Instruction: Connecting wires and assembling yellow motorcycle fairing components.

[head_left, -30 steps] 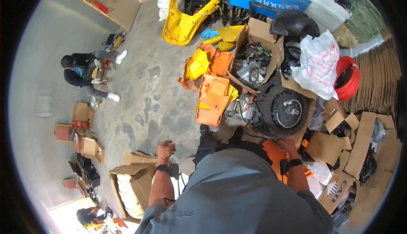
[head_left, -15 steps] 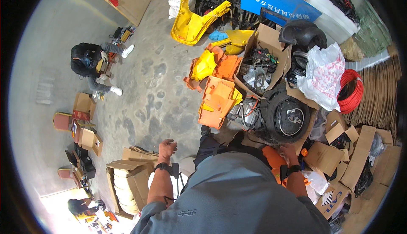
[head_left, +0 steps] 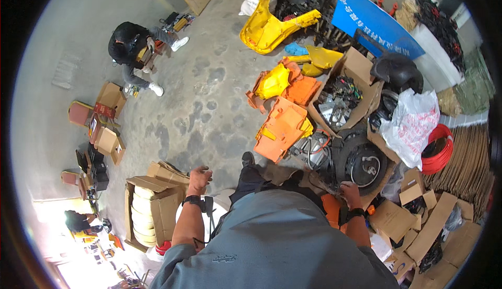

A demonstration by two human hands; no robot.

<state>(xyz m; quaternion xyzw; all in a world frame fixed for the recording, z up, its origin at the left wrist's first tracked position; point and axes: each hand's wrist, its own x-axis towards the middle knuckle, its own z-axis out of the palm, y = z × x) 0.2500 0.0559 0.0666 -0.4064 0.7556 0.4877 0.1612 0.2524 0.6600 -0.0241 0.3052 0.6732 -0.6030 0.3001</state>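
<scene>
Black rubber-tyred wheel with a round dark hub lies just ahead of the right grip, whose fingers curl; whether they grasp anything, I cannot tell. Beside it sits an orange plastic panel. The left grip, loose and empty, hangs near a brown cardboard box. Apparently no lifting is under way; taking the wheel would call for both hands.

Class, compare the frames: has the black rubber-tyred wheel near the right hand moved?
No: the black rubber-tyred wheel keeps its place beside the open brown cardboard box of cables; both shift together as the view moves.
</scene>
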